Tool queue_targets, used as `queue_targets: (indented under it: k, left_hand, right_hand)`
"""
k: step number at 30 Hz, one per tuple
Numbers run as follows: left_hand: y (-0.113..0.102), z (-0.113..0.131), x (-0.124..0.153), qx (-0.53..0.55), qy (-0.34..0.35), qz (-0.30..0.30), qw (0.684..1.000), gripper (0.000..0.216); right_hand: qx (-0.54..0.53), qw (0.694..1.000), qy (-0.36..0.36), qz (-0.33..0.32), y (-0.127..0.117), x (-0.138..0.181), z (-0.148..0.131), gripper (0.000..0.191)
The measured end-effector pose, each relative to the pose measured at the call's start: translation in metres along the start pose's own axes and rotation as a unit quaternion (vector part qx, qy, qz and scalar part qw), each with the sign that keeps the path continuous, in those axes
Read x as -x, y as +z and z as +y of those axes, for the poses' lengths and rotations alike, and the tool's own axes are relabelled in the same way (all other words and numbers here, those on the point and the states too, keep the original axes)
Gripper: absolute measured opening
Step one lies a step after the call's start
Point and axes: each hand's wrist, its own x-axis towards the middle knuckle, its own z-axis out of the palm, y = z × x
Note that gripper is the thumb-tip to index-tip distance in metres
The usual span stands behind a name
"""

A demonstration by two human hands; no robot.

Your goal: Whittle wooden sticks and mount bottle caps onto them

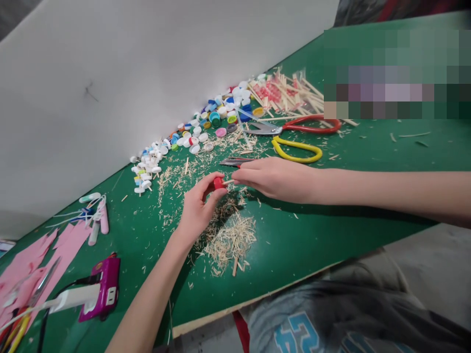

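Red cap (218,183); left hand (197,203) pinches it, right hand (272,179) pinches wooden stick (228,182); garment (331,306) seemingly reads "24"

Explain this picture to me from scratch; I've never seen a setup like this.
There is no machine here: a person works with two bare hands, and a camera worn on the head looks forward and down at them.

The left hand holds a red cap with a thin wooden stick jutting from it. The right hand has its fingertips at the stick's other end; whether they grip it is hard to tell.

On the green table lie wood shavings, many coloured caps, a heap of wooden sticks, and big scissors with one red and one yellow handle.
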Motion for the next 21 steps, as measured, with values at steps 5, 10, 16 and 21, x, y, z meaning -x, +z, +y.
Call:
queue_targets:
  k: [5, 10, 16, 21]
  left_hand:
    - [0.002, -0.001, 0.0, -0.021, 0.025, 0.007, 0.999, 0.024]
    - [0.007, 0.001, 0.0, -0.001, 0.017, 0.009, 1.0, 0.023]
    - [0.012, 0.002, 0.0, 0.016, 0.018, 0.012, 1.0, 0.023]
    - [0.014, -0.002, -0.002, -0.006, 0.061, 0.022, 0.998, 0.024]
  right_hand:
    - [0.026, 1.0, 0.001, -0.01, -0.001, 0.0, 0.0, 0.02]
    - [0.049, 0.997, 0.013, -0.052, -0.005, -0.001, -0.005, 0.023]
    - [0.051, 0.997, 0.035, -0.051, -0.003, -0.001, -0.012, 0.021]
    - [0.021, 0.999, 0.03, -0.022, 0.001, -0.001, -0.01, 0.029]
